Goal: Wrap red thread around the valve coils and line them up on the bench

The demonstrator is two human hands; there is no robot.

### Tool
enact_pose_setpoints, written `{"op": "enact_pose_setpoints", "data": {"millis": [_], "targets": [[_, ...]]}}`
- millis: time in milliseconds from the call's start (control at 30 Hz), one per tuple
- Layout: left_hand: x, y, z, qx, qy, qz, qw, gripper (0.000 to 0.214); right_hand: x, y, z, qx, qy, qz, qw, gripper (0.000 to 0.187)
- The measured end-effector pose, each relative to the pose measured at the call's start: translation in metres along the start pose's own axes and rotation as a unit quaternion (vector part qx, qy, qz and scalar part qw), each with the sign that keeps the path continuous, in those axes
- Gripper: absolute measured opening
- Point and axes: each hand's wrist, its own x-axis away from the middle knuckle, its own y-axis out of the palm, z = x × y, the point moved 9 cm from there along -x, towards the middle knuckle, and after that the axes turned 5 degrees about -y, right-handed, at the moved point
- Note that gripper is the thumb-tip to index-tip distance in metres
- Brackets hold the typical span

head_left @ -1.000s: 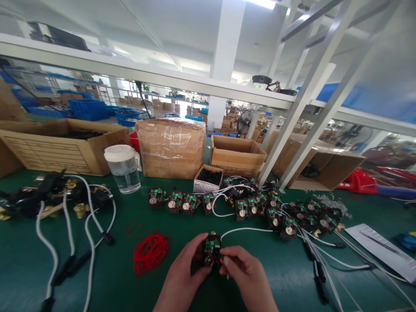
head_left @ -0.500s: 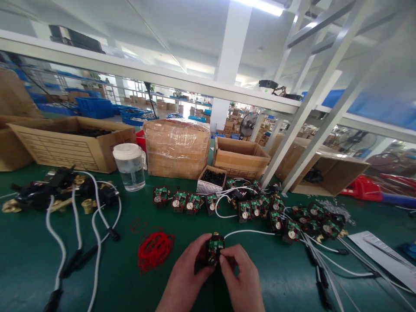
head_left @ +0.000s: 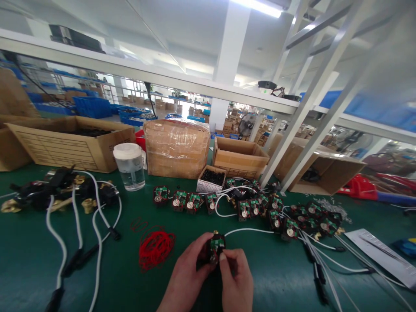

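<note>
My left hand point(head_left: 188, 273) grips a small black valve module point(head_left: 215, 247) with a green circuit board and a brass tip, held just above the green bench point(head_left: 286, 277). My right hand point(head_left: 235, 275) pinches its front face with thumb and forefinger. A white cable point(head_left: 247, 230) runs from the module to the right. Left of my hands lies a heap of red rubber bands point(head_left: 156, 248).
Several similar modules point(head_left: 256, 208) lie in a row beyond my hands. Valves with white cables point(head_left: 61, 195) sit at the left. A water jug point(head_left: 129, 166), cardboard boxes point(head_left: 177, 147), a small box of black parts point(head_left: 210, 180) and a paper sheet point(head_left: 380, 255) stand around.
My right hand has slid left and lower over the module's front, its fingers closing in. The view has shifted slightly; the module stays between both hands.
</note>
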Motion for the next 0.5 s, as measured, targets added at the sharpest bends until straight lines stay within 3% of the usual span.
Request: {"op": "enact_pose_setpoints", "data": {"millis": [133,233,367,500], "targets": [[0.0,0.0,0.0,-0.014,0.004,0.0,1.0,0.062,0.002,0.004,0.004,-0.013,0.028,0.004,1.0,0.027],[0.0,0.0,-0.001,-0.027,0.004,0.005,1.0,0.063,-0.002,0.004,-0.006,-0.011,0.002,-0.008,1.0,0.021],[0.001,-0.001,-0.001,-0.031,0.009,0.008,0.999,0.065,-0.013,0.004,-0.03,0.011,-0.058,-0.075,0.995,0.015],[0.001,0.001,-0.001,-0.031,0.021,0.002,0.999,0.063,-0.029,0.002,-0.047,0.045,-0.06,-0.149,0.986,0.014]]}}
